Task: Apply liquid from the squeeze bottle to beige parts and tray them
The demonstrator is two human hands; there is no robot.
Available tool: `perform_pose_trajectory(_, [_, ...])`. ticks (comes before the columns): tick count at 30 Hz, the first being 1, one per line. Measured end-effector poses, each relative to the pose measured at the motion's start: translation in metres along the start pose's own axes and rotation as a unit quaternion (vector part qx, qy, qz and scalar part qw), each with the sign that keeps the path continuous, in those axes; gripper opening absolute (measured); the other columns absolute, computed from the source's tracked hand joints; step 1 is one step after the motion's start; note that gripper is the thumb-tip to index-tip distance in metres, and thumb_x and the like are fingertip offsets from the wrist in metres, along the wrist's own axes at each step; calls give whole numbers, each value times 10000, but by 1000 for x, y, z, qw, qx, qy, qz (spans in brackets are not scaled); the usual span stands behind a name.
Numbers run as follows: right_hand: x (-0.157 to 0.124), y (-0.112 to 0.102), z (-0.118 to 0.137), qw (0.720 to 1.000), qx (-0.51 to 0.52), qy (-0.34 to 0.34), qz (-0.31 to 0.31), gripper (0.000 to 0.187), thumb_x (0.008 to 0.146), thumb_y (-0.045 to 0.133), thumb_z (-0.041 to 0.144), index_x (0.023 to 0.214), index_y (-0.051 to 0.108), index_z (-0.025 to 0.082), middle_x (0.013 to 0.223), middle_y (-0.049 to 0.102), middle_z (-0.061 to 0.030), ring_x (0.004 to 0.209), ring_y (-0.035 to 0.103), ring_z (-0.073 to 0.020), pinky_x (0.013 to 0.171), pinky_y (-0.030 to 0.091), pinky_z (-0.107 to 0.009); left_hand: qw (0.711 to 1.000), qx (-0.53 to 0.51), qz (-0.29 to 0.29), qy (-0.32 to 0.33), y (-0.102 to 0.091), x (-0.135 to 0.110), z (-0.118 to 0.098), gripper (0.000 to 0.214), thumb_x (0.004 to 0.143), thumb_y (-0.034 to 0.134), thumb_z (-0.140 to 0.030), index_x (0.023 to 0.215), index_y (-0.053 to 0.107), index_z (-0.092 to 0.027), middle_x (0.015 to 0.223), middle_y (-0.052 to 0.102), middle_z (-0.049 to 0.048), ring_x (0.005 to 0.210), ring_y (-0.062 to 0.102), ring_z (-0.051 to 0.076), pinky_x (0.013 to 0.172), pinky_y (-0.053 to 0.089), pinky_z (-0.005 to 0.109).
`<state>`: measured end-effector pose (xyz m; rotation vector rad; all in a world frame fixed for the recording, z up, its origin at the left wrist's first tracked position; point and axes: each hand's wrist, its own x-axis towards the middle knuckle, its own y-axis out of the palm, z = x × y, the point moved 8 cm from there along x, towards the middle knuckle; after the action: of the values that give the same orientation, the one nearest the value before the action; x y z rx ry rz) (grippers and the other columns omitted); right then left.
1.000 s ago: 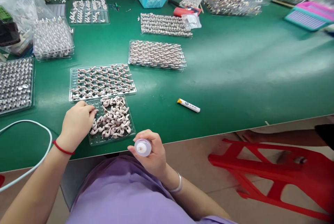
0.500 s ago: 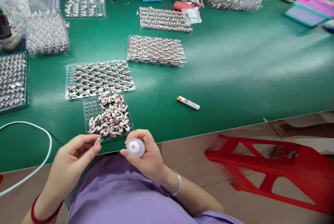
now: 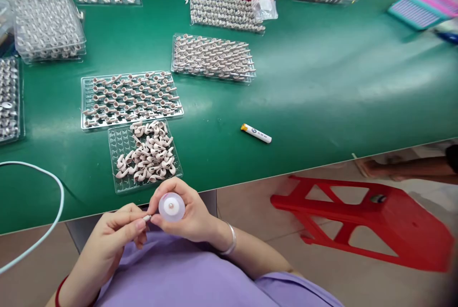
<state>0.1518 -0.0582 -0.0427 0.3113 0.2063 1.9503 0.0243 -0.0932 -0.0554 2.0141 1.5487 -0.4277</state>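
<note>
Between the thumb and fingers of my left hand (image 3: 112, 238) is a small whitish earbud piece (image 3: 146, 218), mostly covered by the fingertips. My right hand (image 3: 195, 214) is wrapped round a translucent bottle with a white top (image 3: 171, 207), seen from above. Its thumb and index fingertips meet the far end of the earbud piece. Both hands are over my lap, just in front of the table edge. Beyond them a clear plastic tray (image 3: 120, 147) bears a heap of loose pale earbud shells (image 3: 152, 154).
More trays of earbud shells (image 3: 132, 98) stand behind and to the left. A white tube with a yellow end (image 3: 256, 133) lies on the green table (image 3: 304, 92). A white cable (image 3: 59, 202) curves at left. A red stool (image 3: 400, 226) stands at right, near another person's limb.
My hands have come together: the left moved right with the earbud piece, the right moved slightly left with the bottle, and its fingertips now touch the piece. The view has shifted slightly.
</note>
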Motion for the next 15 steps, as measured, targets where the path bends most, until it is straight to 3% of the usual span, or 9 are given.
perform_pose_trajectory(3, [0, 0, 2, 1000, 10, -26, 1, 333, 760, 755, 219, 964, 491, 227, 815, 652, -1, 672, 630, -111, 622, 548, -246, 1000, -24, -1, -4, 2, 0, 5, 209, 759, 742, -381, 681, 775, -190, 677, 508, 24, 645, 471, 131, 535, 434, 218])
perform_pose_trajectory(11, [0, 2, 2, 999, 33, -41, 9, 313, 807, 722, 237, 985, 465, 240, 838, 631, -3, 685, 603, -115, 619, 527, -250, 1000, -5, 16, 15, 5, 1, 3, 298, 778, 726, -420, 594, 739, -185, 663, 530, 32, 664, 506, 141, 547, 471, 215])
perform_pose_trajectory(15, [-2, -8, 4, 1000, 9, -10, 2, 443, 769, 795, 341, 1044, 459, 249, 941, 589, -10, 715, 578, -103, 638, 511, -229, 986, 137, -12, 89, -6, -4, -9, 220, 862, 653, -378, 778, 770, -212, 768, 623, 38, 698, 592, 146, 604, 507, 227])
